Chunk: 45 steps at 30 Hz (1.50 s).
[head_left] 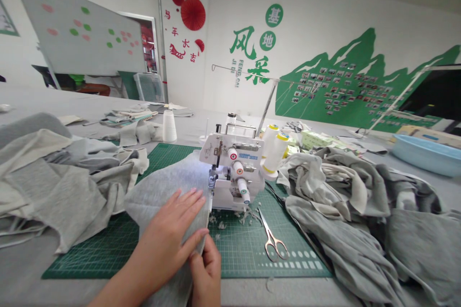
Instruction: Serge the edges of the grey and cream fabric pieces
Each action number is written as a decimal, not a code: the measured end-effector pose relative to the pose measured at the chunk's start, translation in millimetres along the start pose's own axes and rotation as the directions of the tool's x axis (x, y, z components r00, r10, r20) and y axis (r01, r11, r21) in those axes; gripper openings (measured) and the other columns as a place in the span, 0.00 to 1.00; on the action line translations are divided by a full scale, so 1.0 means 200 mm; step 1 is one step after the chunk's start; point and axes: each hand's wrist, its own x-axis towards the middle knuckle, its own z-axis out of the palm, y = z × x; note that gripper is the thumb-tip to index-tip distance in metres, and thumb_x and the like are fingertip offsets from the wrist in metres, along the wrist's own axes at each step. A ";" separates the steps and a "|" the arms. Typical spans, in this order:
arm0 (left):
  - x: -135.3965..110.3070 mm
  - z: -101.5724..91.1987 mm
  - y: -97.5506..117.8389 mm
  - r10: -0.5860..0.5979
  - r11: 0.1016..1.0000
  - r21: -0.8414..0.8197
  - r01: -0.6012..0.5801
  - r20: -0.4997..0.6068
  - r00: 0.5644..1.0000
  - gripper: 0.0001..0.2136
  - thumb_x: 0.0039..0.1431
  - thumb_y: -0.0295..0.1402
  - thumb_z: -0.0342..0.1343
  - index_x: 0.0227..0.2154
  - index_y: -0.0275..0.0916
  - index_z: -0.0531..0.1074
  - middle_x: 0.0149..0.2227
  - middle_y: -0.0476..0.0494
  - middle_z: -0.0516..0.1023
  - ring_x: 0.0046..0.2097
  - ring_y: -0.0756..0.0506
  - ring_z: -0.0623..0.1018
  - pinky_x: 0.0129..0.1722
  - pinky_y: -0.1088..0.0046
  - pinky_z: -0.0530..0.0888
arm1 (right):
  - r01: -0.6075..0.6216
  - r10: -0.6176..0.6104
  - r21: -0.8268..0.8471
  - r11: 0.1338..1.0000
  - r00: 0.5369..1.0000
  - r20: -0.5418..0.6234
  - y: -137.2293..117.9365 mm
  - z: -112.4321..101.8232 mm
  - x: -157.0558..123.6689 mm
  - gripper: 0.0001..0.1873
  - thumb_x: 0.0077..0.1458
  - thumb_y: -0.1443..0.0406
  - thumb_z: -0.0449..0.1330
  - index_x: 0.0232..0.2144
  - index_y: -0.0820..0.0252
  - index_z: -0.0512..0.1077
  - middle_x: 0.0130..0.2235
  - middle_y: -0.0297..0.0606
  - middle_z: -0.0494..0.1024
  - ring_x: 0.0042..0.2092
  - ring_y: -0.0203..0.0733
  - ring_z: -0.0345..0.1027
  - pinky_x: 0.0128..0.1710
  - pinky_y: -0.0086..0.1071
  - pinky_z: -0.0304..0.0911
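A grey fabric piece (163, 187) lies on the green cutting mat (252, 254) and runs under the foot of a small white overlock sewing machine (232, 172). My left hand (169, 237) lies flat on the fabric, fingers stretched toward the machine. Close to me, my right hand (205, 266) pinches the fabric's right edge between thumb and fingers. Both hands sit just in front of the machine's needle area.
Scissors (272, 240) lie on the mat right of my hands, amid thread scraps. Heaps of grey garments (65, 177) sit at the left, and a second grey garment heap (360, 201) at the right. Thread cones (275, 148) stand beside the machine. A blue basin (425, 153) sits far right.
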 end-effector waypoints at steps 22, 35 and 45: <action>-0.18 -0.05 0.05 -0.010 1.000 0.016 0.011 -0.041 0.999 0.29 0.64 0.39 0.56 0.66 0.43 0.57 0.64 0.44 0.67 0.63 0.38 0.70 0.63 0.56 0.68 | -0.012 0.011 0.011 1.000 0.997 0.080 0.06 -0.06 0.00 0.25 0.50 0.51 0.69 0.49 0.54 0.80 0.50 0.42 0.82 0.51 0.55 0.74 0.55 0.45 0.66; -0.12 -0.02 0.05 -0.059 0.998 0.002 0.059 -0.032 0.998 0.30 0.65 0.39 0.54 0.67 0.43 0.54 0.64 0.42 0.67 0.63 0.38 0.69 0.62 0.51 0.68 | 0.016 -0.013 -0.023 1.000 0.995 0.097 0.03 -0.03 0.01 0.25 0.54 0.48 0.65 0.47 0.56 0.80 0.46 0.42 0.83 0.48 0.52 0.75 0.51 0.42 0.68; -0.07 -0.01 0.02 -0.076 0.997 -0.027 0.075 -0.038 0.996 0.28 0.65 0.36 0.54 0.66 0.44 0.56 0.63 0.41 0.69 0.62 0.38 0.70 0.65 0.48 0.62 | -0.027 0.029 -0.026 0.999 0.997 0.072 -0.10 0.04 -0.01 0.25 0.50 0.45 0.66 0.40 0.57 0.82 0.39 0.39 0.84 0.42 0.50 0.75 0.45 0.37 0.70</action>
